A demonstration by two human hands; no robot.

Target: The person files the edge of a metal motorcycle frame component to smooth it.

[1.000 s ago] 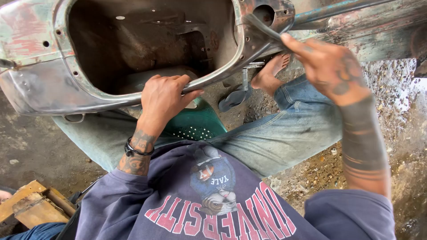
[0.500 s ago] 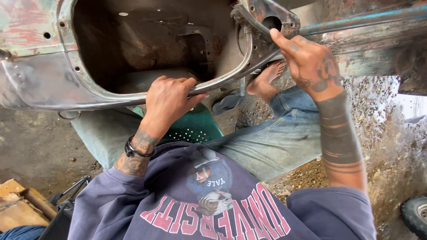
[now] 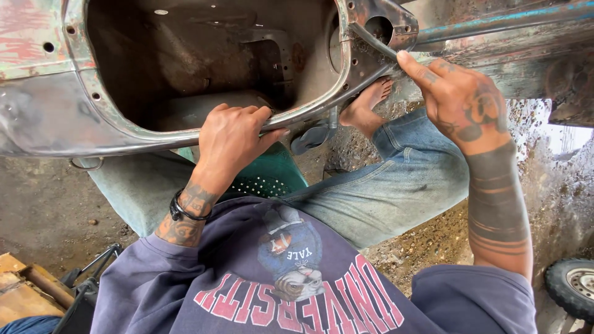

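We sit with a bare metal panel (image 3: pixel 55 117) across our lap, its big opening facing us. Most of the metal shows grey and rusty, with patches of red and green paint left at its far left.

Our left hand (image 3: pixel 232 139) is clamped on the lower rim (image 3: pixel 133 133) of that opening: fingers curled over the edge into the hollow, thumb pressed along the outside. Below the grip, between our knees, a green perforated seat (image 3: pixel 272 179) shows.

To the right of that grip, beyond the rim's corner, our bare foot (image 3: pixel 366 105) rests on gritty ground next to a dark sandal (image 3: pixel 312 137).

Our right hand (image 3: pixel 461 102) is closed around a thin grey tool (image 3: pixel 371 40), forefinger laid along it, the tip set against the rusty bracket (image 3: pixel 377 28) at the panel's upper right corner. What kind of tool it is we cannot tell.

By our judgement the work sits mid-way: the near rim looks bare, while the bracket and the bar (image 3: pixel 495 25) past our right hand still carry rust and blue-green paint.

A tyre (image 3: pixel 572 284) lies low at the far right.
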